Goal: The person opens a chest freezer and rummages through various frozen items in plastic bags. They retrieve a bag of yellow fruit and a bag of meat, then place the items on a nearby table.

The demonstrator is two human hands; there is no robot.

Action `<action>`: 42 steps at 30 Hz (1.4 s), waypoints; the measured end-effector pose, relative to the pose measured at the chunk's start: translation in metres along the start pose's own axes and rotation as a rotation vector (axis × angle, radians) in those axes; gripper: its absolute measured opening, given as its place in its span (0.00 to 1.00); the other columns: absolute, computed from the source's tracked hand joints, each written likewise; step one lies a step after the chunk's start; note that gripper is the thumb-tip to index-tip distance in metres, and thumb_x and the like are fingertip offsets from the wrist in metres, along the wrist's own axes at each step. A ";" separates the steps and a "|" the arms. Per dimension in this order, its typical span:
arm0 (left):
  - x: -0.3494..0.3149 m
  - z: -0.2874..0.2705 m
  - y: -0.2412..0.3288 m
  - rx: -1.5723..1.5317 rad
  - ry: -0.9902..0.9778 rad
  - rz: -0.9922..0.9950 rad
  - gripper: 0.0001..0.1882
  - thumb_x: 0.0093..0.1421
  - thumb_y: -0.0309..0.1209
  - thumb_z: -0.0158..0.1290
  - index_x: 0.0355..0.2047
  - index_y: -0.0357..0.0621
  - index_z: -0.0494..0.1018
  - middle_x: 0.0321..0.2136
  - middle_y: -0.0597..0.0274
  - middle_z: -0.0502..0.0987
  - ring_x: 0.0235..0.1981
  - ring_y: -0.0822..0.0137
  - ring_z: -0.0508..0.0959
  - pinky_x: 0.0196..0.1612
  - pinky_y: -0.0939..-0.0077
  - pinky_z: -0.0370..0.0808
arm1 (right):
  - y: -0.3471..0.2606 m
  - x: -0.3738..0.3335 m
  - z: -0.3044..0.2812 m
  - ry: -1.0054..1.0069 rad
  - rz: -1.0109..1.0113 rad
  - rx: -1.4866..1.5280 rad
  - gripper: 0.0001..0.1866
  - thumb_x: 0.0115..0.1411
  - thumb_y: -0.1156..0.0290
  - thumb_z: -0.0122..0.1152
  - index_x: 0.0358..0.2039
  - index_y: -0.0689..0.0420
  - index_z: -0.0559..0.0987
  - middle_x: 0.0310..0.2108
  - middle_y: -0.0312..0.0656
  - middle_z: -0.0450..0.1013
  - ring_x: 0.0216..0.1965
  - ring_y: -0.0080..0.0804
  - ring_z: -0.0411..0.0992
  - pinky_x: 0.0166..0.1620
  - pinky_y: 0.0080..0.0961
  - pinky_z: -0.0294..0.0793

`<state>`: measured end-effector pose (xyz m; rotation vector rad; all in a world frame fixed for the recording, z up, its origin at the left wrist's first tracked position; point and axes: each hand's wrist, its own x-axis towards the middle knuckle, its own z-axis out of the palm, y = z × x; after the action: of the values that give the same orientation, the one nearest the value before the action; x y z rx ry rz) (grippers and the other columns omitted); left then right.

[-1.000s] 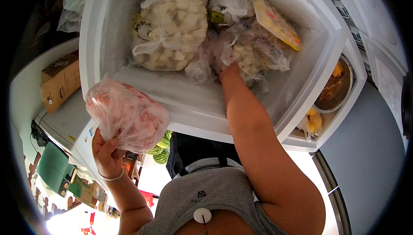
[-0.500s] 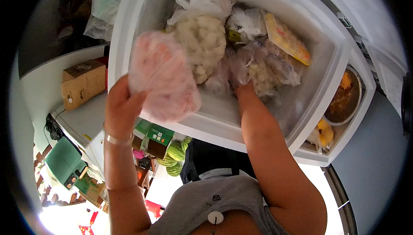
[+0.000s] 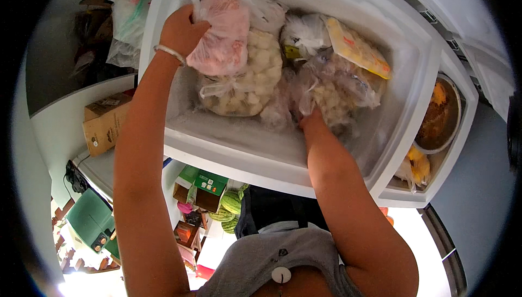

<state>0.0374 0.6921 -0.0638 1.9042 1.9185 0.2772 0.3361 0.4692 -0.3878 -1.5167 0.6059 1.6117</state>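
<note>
1. Pinching the left edge of a pink-filled plastic bag, my left grip holds it within the white freezer, over a bag of pale lumps.
2. My right grip sits among clear bags, partly hidden; I cannot tell whether it is closed.
3. Farther right lies a yellow-edged packet.

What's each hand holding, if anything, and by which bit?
The left hand holds the pink bag by its left edge. The right hand is by a clear bag, but any grip is hidden.
</note>
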 end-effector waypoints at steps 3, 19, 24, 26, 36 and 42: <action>0.016 0.024 -0.018 0.086 0.032 -0.033 0.17 0.47 0.37 0.57 0.29 0.35 0.70 0.26 0.45 0.74 0.29 0.49 0.75 0.34 0.62 0.71 | -0.003 -0.001 0.001 -0.007 -0.004 -0.012 0.18 0.61 0.67 0.50 0.51 0.55 0.71 0.50 0.40 0.68 0.47 0.39 0.67 0.49 0.37 0.66; -0.111 0.200 0.098 -0.208 -0.317 1.346 0.12 0.50 0.33 0.51 0.34 0.44 0.76 0.37 0.52 0.74 0.43 0.50 0.71 0.40 0.64 0.71 | -0.009 -0.020 0.019 0.006 -0.049 0.002 0.18 0.61 0.66 0.51 0.52 0.53 0.71 0.51 0.38 0.68 0.47 0.39 0.67 0.49 0.38 0.67; -0.093 0.253 0.097 0.720 -0.978 0.804 0.17 0.55 0.39 0.51 0.44 0.49 0.76 0.50 0.60 0.71 0.55 0.58 0.66 0.56 0.60 0.60 | -0.011 -0.033 0.026 0.033 -0.034 -0.038 0.18 0.61 0.66 0.51 0.52 0.52 0.71 0.51 0.38 0.68 0.47 0.39 0.67 0.49 0.39 0.67; -0.091 0.275 0.057 0.830 -1.055 0.697 0.19 0.56 0.41 0.51 0.47 0.52 0.75 0.53 0.62 0.70 0.58 0.60 0.63 0.60 0.59 0.51 | -0.012 -0.039 0.030 0.047 -0.030 -0.059 0.18 0.61 0.66 0.51 0.52 0.52 0.71 0.51 0.38 0.68 0.47 0.39 0.67 0.49 0.39 0.67; -0.092 0.238 0.081 1.048 -1.081 0.739 0.20 0.53 0.44 0.56 0.45 0.54 0.76 0.54 0.62 0.69 0.58 0.60 0.62 0.62 0.62 0.48 | -0.060 -0.110 0.030 0.070 0.083 -0.616 0.23 0.50 0.59 0.65 0.44 0.53 0.72 0.44 0.47 0.70 0.44 0.42 0.68 0.39 0.40 0.75; -0.094 0.220 0.098 0.970 -1.153 0.662 0.18 0.54 0.40 0.54 0.46 0.53 0.76 0.53 0.62 0.70 0.57 0.58 0.63 0.62 0.56 0.48 | -0.110 -0.108 -0.031 0.382 0.049 -0.678 0.24 0.53 0.63 0.63 0.48 0.59 0.67 0.44 0.53 0.67 0.37 0.45 0.72 0.27 0.33 0.79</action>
<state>0.2176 0.5698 -0.2039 2.3035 0.5745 -1.4757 0.4370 0.4787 -0.2675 -2.3559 0.2984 1.6631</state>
